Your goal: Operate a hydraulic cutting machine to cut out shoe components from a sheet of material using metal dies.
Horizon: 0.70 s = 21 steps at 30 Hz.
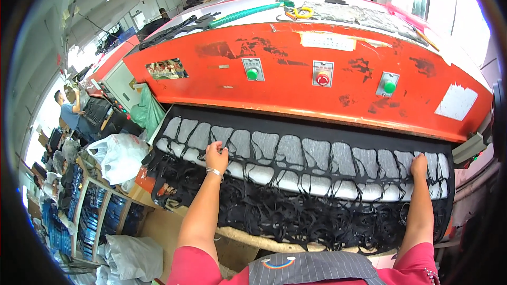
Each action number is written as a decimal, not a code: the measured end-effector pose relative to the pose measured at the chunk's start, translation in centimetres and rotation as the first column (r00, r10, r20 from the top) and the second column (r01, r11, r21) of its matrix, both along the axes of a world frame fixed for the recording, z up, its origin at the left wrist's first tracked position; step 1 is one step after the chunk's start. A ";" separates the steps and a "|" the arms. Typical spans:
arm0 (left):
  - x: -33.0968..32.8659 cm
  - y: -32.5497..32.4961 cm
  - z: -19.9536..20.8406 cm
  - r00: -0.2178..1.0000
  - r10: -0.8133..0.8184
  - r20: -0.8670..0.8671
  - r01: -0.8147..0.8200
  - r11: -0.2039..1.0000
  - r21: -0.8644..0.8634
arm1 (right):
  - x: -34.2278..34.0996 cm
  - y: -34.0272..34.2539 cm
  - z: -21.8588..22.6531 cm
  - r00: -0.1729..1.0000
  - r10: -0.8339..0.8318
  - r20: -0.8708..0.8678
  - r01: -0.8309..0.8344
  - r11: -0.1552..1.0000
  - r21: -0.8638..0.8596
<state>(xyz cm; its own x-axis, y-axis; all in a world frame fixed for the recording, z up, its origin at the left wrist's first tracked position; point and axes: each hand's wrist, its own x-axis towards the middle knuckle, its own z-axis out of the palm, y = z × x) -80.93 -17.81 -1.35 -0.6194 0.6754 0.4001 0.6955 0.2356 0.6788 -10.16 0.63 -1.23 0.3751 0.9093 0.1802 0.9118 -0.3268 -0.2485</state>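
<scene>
Hands rest flat on the black mesh (317, 179): my left hand (216, 157) near its left edge, right hand (419, 165) near its right; both grips open, fingers spread.

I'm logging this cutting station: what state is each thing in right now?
Left hand: flat, fingers on the black cut-out sheet.
Right hand: pressed on the sheet's right part.
Black cut-out sheet: cut through, grey pad showing in the holes.
Black offcut web: tangled, hanging over the front edge.
Red press machine: head above the sheet.
Red button: state unclear.
White plastic bag: filled, bunched.
</scene>
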 end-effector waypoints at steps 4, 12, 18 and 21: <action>-0.6 5.7 -2.0 0.993 0.019 -0.115 -0.032 0.993 -0.117 | 2.2 0.6 -1.4 0.990 -0.035 -0.137 0.041 0.998 0.046; -1.8 8.8 -0.4 0.999 -0.014 -0.049 -0.019 0.796 -0.604 | -2.1 -0.7 1.9 0.999 0.010 -0.039 -0.014 0.996 -0.093; 0.4 7.2 2.2 0.982 -0.055 -0.180 -0.096 0.676 -0.731 | -3.2 -3.9 3.5 0.998 0.006 0.056 0.003 0.987 -0.160; -1.0 6.7 0.6 0.974 -0.036 -0.225 -0.126 0.738 -0.663 | -3.5 -5.0 2.7 0.998 0.013 0.061 -0.002 0.985 -0.174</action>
